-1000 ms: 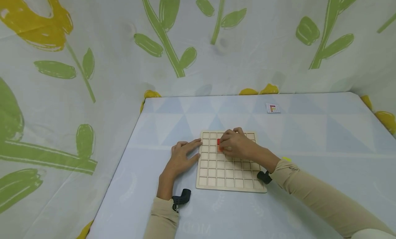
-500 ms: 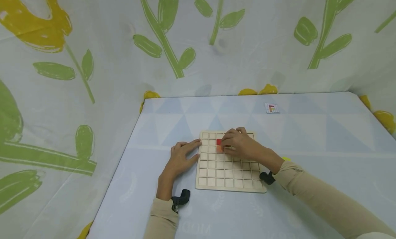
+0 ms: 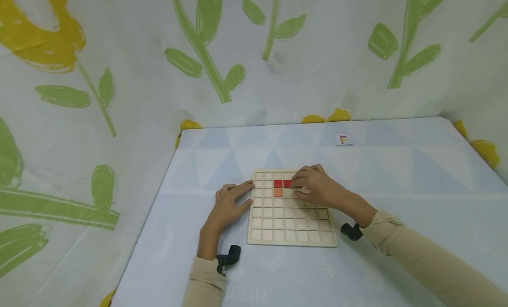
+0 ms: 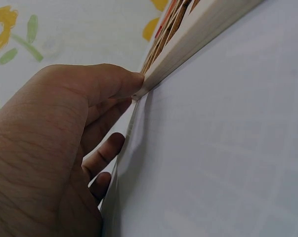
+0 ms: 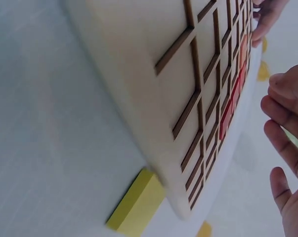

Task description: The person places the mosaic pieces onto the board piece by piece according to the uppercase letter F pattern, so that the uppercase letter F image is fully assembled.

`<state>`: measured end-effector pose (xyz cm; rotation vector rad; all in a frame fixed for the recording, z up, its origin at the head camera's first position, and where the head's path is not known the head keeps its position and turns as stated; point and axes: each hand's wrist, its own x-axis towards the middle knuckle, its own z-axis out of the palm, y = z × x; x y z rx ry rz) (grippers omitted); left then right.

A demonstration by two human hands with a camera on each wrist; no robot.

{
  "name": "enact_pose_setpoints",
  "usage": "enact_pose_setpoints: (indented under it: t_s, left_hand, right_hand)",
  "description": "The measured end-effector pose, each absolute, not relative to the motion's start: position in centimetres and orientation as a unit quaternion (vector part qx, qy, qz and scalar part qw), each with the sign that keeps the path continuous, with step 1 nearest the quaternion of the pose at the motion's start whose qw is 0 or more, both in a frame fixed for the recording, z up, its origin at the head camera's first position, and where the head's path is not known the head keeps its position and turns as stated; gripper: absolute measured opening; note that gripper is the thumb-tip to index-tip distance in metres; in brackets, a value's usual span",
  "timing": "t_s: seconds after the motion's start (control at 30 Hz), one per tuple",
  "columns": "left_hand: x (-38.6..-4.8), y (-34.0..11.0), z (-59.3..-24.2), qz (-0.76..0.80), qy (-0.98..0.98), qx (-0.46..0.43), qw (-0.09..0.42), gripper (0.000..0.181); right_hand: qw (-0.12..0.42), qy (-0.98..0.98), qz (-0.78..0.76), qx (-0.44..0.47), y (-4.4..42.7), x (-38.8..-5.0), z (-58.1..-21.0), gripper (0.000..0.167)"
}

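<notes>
Rightward across the wooden grid board point(image 3: 279, 223) – that is how my right hand point(image 3: 319, 188) has moved since the earlier frame, leaving the orange square point(image 3: 278, 192) fully in view along with more of the red squares point(image 3: 278, 183). Its fingers are loosely curved and slightly parted; the right wrist view shows them bare and apart from the squares. The reds lie in a row, one row in from the board's far edge, partly hidden by my fingers in the head view. The orange sits directly on the near side of the leftmost red. My left hand point(image 3: 230, 204) is spread, its fingertips touching the board's left edge. The board lies flat on the pale tabletop point(image 3: 178, 236), closer to its left edge than its right. A small patterned card point(image 3: 343, 139) lies near the tabletop's far edge – and a yellow block point(image 5: 139, 202) beside the board's right edge.
</notes>
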<state>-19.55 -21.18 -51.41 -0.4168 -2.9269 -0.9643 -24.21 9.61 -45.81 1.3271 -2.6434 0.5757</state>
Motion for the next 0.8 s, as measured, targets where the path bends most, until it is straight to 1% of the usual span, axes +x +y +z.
enact_pose_setpoints:
  t_s: [0.33,0.8]
  left_hand:
    - [-19.7,-21.2,-51.5,-0.306,-0.943,-0.132,0.006,0.048]
    - [-19.6,-21.2,-51.6,-0.322,-0.936,-0.137,0.021,0.048]
  right_hand:
    - [0.068,-0.88,0.208,0.422,12.5,-23.5,-45.4,0.015]
    - [0.083,-0.897,0.212,0.379,16.7,-22.4,-45.5,0.018]
